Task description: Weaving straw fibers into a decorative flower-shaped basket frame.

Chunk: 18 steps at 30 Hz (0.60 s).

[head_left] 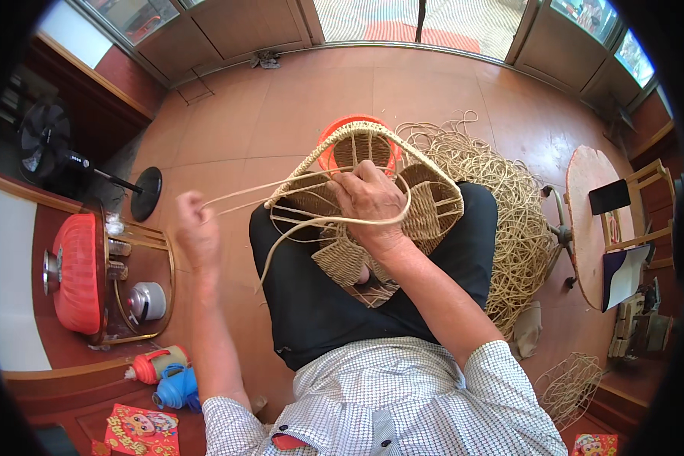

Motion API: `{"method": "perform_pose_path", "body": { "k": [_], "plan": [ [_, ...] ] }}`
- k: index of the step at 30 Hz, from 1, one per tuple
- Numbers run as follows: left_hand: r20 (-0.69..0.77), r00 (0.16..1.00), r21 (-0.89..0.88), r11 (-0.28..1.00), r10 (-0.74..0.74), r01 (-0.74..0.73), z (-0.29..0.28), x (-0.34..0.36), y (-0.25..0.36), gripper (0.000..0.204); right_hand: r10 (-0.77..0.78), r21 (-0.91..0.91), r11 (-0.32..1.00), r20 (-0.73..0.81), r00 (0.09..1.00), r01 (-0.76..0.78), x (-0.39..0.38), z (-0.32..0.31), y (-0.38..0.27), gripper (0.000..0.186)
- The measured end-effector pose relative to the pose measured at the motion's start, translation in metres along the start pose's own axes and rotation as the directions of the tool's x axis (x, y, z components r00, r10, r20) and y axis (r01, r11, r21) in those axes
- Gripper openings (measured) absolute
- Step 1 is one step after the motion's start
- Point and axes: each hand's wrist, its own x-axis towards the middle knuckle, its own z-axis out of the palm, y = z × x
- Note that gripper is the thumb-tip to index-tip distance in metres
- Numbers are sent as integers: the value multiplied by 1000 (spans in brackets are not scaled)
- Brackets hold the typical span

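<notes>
A half-woven wicker frame (425, 209) with looped ribs and woven panels rests on my lap, over dark trousers. My right hand (371, 199) lies on its middle, fingers closed on the frame and a curved cane strand. My left hand (196, 226) is raised off to the left, fist closed on thin cane strands (251, 191) that run taut from the frame.
A large heap of loose cane (501, 197) lies on the floor to my right. An orange bucket (334, 140) sits beyond the frame. A small round table (585, 220) stands at right, a side table (140, 258) with a red cover and pot at left, and a fan (49, 140) at far left.
</notes>
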Motion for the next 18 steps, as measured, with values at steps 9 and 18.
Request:
{"method": "perform_pose_path", "body": {
  "k": [9,18],
  "plan": [
    [-264,952,383,889,-155,251,-182,-27,-218,18,-19,-65,998,77,997,24,6,3,0,21],
    [-223,636,502,473,-738,724,-296,-98,-337,27,-50,-60,997,67,997,54,17,6,-1,39]
  ]
}}
